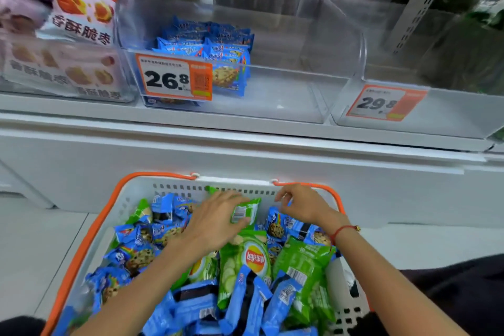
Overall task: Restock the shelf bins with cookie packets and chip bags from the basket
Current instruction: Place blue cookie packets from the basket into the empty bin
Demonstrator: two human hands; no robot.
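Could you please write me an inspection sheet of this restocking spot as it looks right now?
Surface: white shelf ledge above a pale tiled floor.
Job's things: white basket with orange rim heaped with blue cookie packets and green chip bags; middle bin, tagged 26.8, holds cookie packets at its left only; right bin, tagged 29.8, shows no stock.
Clutter: pink snack bags in the left bin.
Hands: left hand grips a small green chip bag; right hand hovers over the packets, fingers loosely curled, holding nothing.
Cables: nothing seen.
Surroundings: blurred store aisle behind the bins.
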